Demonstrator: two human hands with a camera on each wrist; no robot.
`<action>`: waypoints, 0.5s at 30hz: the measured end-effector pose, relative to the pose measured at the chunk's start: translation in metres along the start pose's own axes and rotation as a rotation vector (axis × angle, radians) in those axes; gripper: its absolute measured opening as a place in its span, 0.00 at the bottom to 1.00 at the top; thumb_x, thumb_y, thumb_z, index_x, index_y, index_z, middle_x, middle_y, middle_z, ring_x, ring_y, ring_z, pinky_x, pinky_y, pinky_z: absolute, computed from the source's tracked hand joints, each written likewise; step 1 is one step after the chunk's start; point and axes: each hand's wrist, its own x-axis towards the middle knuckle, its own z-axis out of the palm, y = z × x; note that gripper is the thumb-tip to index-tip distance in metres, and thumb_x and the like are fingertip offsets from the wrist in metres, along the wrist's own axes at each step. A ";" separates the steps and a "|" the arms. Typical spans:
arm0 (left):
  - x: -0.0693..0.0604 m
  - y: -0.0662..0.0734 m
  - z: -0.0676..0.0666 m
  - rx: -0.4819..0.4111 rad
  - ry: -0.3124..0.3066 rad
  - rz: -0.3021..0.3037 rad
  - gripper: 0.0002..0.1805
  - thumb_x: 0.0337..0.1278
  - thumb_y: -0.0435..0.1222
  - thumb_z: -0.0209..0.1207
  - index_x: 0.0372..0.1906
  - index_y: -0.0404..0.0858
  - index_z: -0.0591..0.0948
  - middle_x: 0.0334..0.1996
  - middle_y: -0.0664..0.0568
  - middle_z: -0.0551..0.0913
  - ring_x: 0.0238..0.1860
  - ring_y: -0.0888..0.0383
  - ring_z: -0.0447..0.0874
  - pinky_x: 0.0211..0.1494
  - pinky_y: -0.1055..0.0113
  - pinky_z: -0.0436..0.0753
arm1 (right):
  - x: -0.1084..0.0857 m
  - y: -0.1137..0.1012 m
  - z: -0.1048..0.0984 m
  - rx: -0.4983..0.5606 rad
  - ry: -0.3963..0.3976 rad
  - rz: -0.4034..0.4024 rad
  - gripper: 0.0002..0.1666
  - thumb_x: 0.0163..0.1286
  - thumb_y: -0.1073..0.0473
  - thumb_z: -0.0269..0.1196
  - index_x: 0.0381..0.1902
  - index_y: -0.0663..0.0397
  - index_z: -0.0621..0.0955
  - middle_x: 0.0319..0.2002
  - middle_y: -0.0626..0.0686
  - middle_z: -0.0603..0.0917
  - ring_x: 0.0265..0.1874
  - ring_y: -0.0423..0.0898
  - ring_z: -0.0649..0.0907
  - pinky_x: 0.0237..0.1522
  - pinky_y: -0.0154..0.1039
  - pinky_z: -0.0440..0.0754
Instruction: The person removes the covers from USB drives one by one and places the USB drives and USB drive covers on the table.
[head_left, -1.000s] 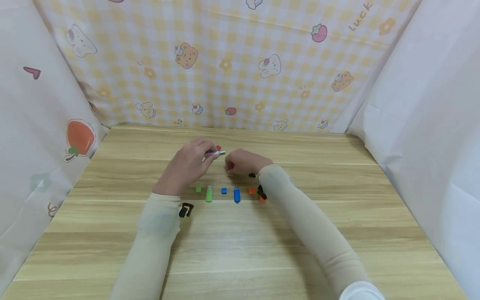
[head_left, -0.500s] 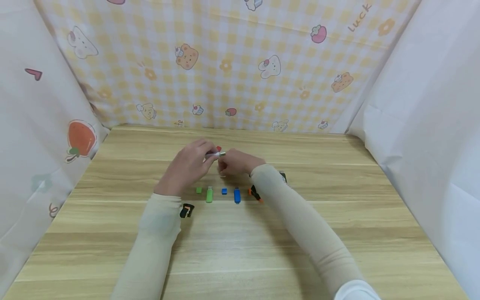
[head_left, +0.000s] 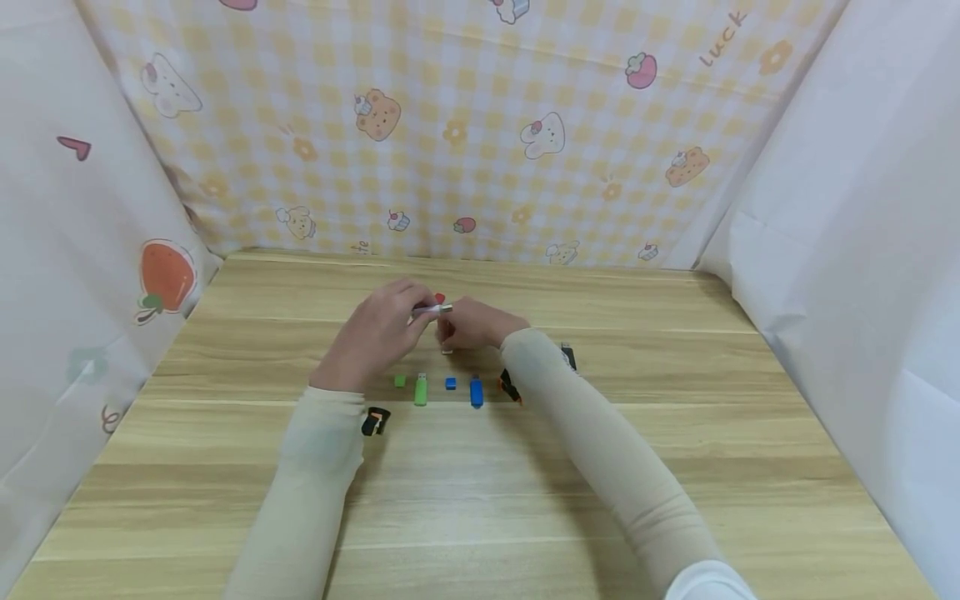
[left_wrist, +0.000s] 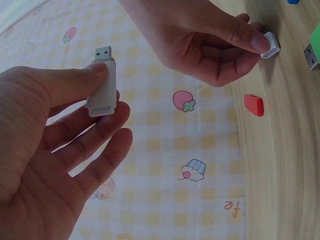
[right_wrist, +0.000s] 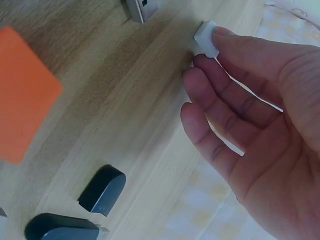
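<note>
My left hand (head_left: 375,335) holds a white USB flash drive (left_wrist: 104,90) between thumb and fingers, raised above the table, its metal plug bare. In the left wrist view the other fingers lie loosely spread. To its right, my right hand (head_left: 480,323) pinches a small white cap (right_wrist: 206,39) low at the tabletop, at the far side of the row of drives. Whether the cap touches the wood I cannot tell. A red cap (left_wrist: 254,105) lies on the table just beyond the two hands.
Nearer me lie a green cap (head_left: 400,381), a green flash drive (head_left: 421,390), a blue cap (head_left: 451,383) and a blue flash drive (head_left: 476,392). An orange piece (right_wrist: 25,95), a black cap (right_wrist: 102,190) and a black flash drive (head_left: 569,357) lie rightward. A patterned curtain (head_left: 480,167) stands behind.
My right hand has shifted a little left with the white cap, and its arm no longer covers the black flash drive. The left hand with the white drive stays nearly still.
</note>
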 end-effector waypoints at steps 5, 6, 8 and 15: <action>0.000 0.000 0.000 0.001 0.004 0.001 0.07 0.74 0.33 0.67 0.48 0.33 0.88 0.50 0.43 0.89 0.47 0.48 0.88 0.52 0.52 0.90 | -0.001 0.001 0.000 -0.011 0.004 -0.001 0.05 0.77 0.58 0.70 0.43 0.53 0.86 0.40 0.50 0.87 0.40 0.45 0.80 0.49 0.37 0.79; 0.000 0.000 0.001 0.000 0.005 0.001 0.07 0.74 0.33 0.67 0.48 0.33 0.88 0.50 0.43 0.89 0.47 0.48 0.88 0.52 0.53 0.90 | -0.001 0.001 0.000 -0.015 0.002 -0.004 0.05 0.77 0.58 0.70 0.43 0.53 0.86 0.40 0.50 0.87 0.40 0.45 0.80 0.49 0.37 0.79; 0.000 0.000 0.001 0.001 0.008 0.001 0.07 0.74 0.33 0.67 0.48 0.33 0.88 0.50 0.43 0.89 0.47 0.48 0.89 0.52 0.52 0.90 | -0.002 0.001 -0.002 -0.018 0.001 -0.006 0.05 0.78 0.57 0.69 0.43 0.52 0.87 0.41 0.49 0.87 0.40 0.45 0.80 0.49 0.37 0.80; 0.001 0.002 0.007 0.053 0.011 -0.010 0.09 0.76 0.36 0.66 0.49 0.33 0.88 0.49 0.43 0.87 0.48 0.47 0.86 0.54 0.53 0.90 | -0.022 0.004 -0.022 0.067 0.084 0.005 0.06 0.80 0.56 0.66 0.46 0.53 0.86 0.43 0.51 0.88 0.41 0.47 0.82 0.50 0.41 0.83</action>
